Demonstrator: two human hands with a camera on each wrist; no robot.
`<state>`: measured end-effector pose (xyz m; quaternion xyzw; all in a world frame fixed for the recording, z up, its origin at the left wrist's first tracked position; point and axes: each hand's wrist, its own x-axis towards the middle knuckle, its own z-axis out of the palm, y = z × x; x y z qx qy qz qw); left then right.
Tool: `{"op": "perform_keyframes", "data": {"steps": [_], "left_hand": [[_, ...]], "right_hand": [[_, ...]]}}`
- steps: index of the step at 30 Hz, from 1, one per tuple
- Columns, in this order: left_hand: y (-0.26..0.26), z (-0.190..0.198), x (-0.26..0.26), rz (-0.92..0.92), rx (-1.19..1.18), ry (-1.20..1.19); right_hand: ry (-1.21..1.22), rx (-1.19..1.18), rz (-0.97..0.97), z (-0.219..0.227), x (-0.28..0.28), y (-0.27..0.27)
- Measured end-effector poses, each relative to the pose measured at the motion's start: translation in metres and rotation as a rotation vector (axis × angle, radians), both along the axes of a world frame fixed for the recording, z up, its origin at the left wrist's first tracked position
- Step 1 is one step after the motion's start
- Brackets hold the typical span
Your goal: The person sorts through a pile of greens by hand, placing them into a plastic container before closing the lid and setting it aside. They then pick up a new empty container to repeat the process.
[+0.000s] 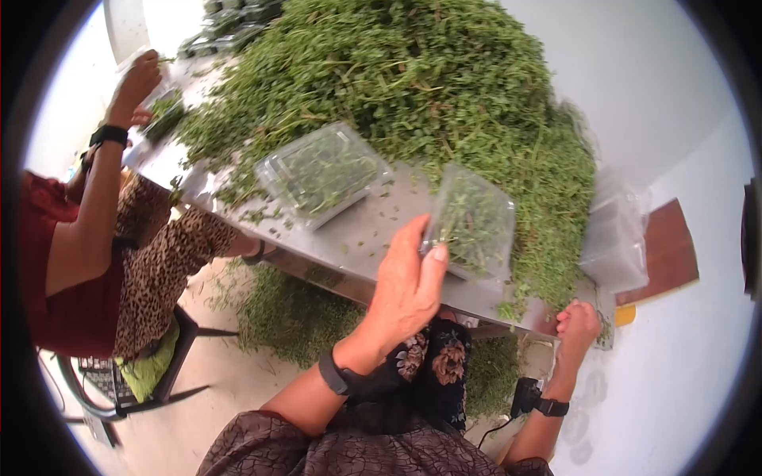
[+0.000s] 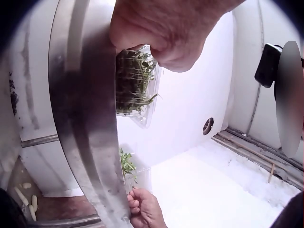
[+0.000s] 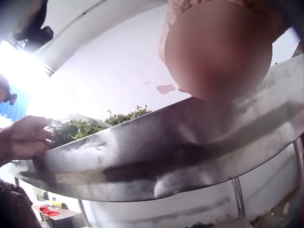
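At the steel table's (image 1: pixel 349 238) edge, the left hand (image 1: pixel 409 285) gripped a clear plastic herb-filled clamshell (image 1: pixel 470 222).
Right hand (image 1: pixel 578 324) rested fisted, empty; packing seemed underway, and next likely called for setting the box aside.

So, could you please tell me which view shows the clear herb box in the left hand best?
The head view: the herb box shows whole, gripped by the left hand. The left wrist view shows part of it behind the table edge; the right wrist view only a glimpse.
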<state>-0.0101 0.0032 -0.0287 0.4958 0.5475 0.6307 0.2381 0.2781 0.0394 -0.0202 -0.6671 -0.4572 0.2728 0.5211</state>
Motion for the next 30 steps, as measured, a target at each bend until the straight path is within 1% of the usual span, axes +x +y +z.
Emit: {"op": "perform_keyframes", "data": {"steps": [2,4,6,8,9,10,12,14,16,17,18,19,20,24,25,26,28,30], "left_hand": [[-0.002,-0.002,0.002,0.043,-0.011,0.023],[0.000,0.001,0.001,-0.034,-0.003,-0.030],[0.002,0.001,0.001,-0.010,0.009,-0.027],[0.001,0.000,0.002,-0.044,-0.001,-0.036],[0.003,-0.005,0.005,0.000,0.040,-0.034],[0.002,-0.006,0.006,0.025,0.023,-0.023],[0.003,-0.006,0.005,0.026,0.043,0.024],[0.003,-0.003,0.003,0.006,0.018,0.017],[0.003,-0.004,0.005,0.025,0.005,-0.005],[0.004,-0.005,0.006,0.076,0.048,0.028],[0.002,-0.003,0.007,0.079,0.020,-0.002],[0.002,-0.003,0.007,0.099,0.021,0.023],[0.003,-0.002,0.005,0.070,-0.045,-0.036],[0.002,-0.005,0.002,0.105,-0.092,0.047],[0.000,0.000,0.002,0.074,-0.142,-0.008],[-0.001,0.005,0.002,0.047,-0.193,-0.062],[0.003,-0.005,0.000,0.082,-0.101,-0.039],[0.004,-0.010,-0.003,0.102,-0.081,0.019]], "right_hand": [[0.016,0.004,0.021,-0.003,0.003,0.002],[-0.025,0.019,0.034,-0.003,0.007,0.003],[-0.009,0.035,0.047,-0.004,0.007,0.005],[-0.055,0.041,0.045,-0.006,0.010,0.007],[-0.098,0.064,0.019,-0.009,0.009,0.008],[-0.087,0.048,0.044,-0.012,0.010,0.010],[-0.032,0.121,0.097,-0.016,0.017,0.011],[-0.035,0.105,0.117,-0.015,0.020,0.010],[-0.091,0.053,0.069,-0.012,0.014,0.008],[-0.084,0.066,0.107,-0.010,0.013,0.007],[-0.080,0.078,0.136,-0.009,0.012,0.005],[-0.041,0.077,0.145,-0.007,0.009,0.003],[0.001,0.081,0.158,-0.007,0.006,0.002],[0.051,0.090,0.157,-0.002,-0.003,0.000],[0.067,0.081,0.172,-0.001,-0.004,-0.002],[0.068,0.079,0.138,-0.002,-0.004,-0.003],[0.101,0.110,0.187,-0.005,-0.005,-0.001],[0.094,0.108,0.177,-0.003,-0.006,-0.002]]}}
